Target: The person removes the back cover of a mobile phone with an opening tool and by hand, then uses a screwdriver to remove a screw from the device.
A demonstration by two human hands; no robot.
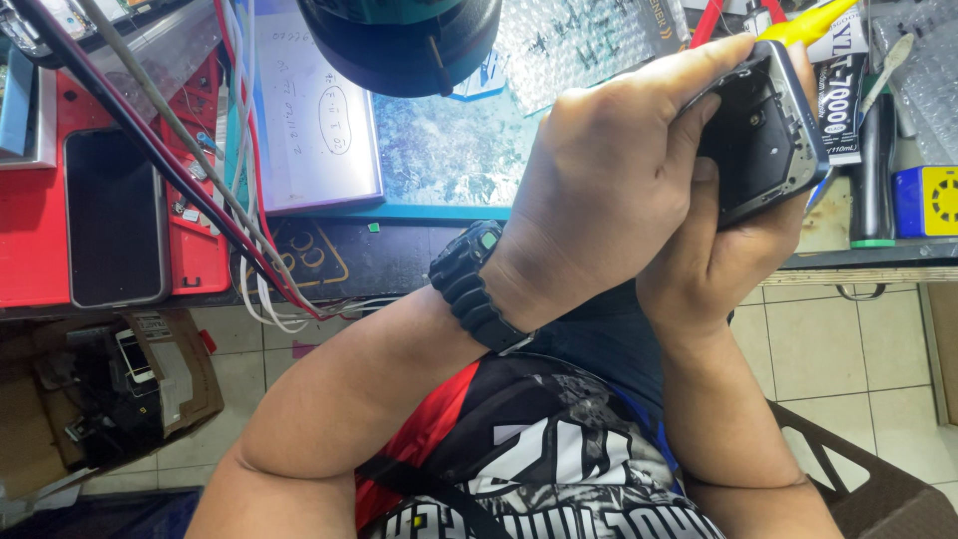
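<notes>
Two hands are wrapped round one phone (763, 140), held up above the edge of the workbench (399, 255) at the right of the view. The phone is open at the back — its dark insides face up, framed by a bluish rim. The left hand (609, 190) comes across from the left and grips the phone from above, fingers curled over its top edge and thumb pressed against the open side. The right hand (714, 250) cups it from below, clasping the lower edge; its fingertips are hidden behind the phone. A black wristwatch (477, 284) with a chunky strap sits on the left wrist.

On the bench behind, a blue mat (449, 150) lies under a dark round lamp head (399, 40). To the left, a second phone (115, 215) with a black screen lies flat on a red tray (195, 250), and a bundle of cables (200, 190) — red, black, white — runs slantwise across it. At the right edge stand a black glue tube (840, 100) and a small blue and yellow box (926, 200). Below the bench, a cardboard box (110, 389) of parts rests on the tiled floor (848, 349).
</notes>
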